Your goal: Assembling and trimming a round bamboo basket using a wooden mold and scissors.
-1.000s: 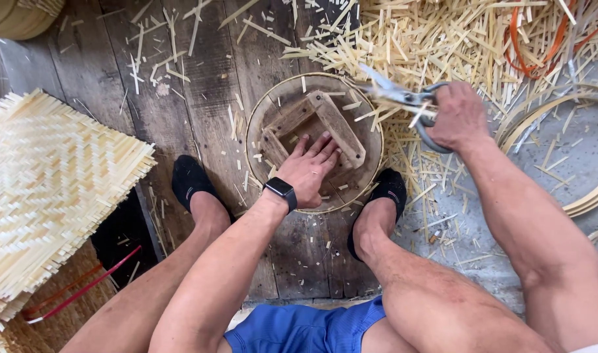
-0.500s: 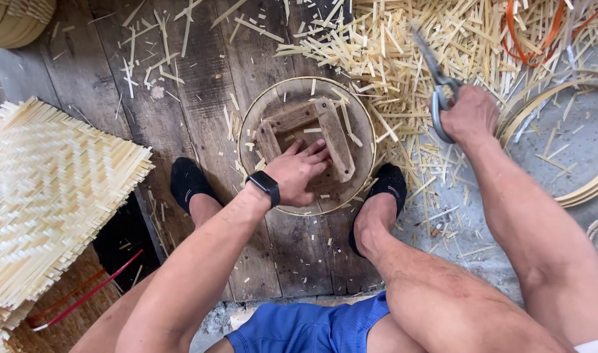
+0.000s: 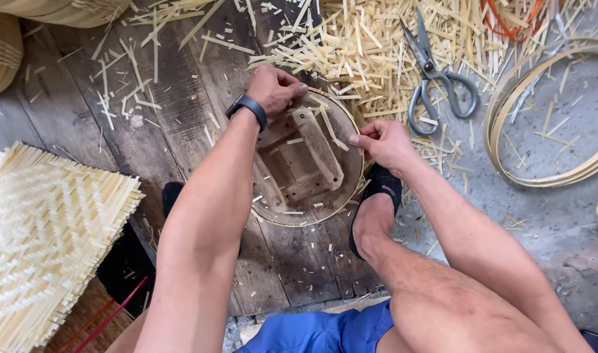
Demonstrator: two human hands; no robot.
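I see a floor in two parts: dark, worn planks [image 3: 181,98] on the left and centre, grey concrete [image 3: 541,216] on the right. Pale bamboo offcuts [image 3: 351,46] litter both, thickest at the top. A woven mat [image 3: 44,235] lies at left over a dark gap. Basket rims [image 3: 5,52] show at the top-left corner. Bamboo hoops [image 3: 508,150] lie on the concrete. Light is even daylight, soft shadows. No walls or windows in view.

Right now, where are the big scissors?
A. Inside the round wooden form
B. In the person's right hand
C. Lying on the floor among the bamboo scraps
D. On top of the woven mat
C. The scissors lie on the floor amid bamboo scraps, apart from the right hand, which is at the round wooden form's rim.
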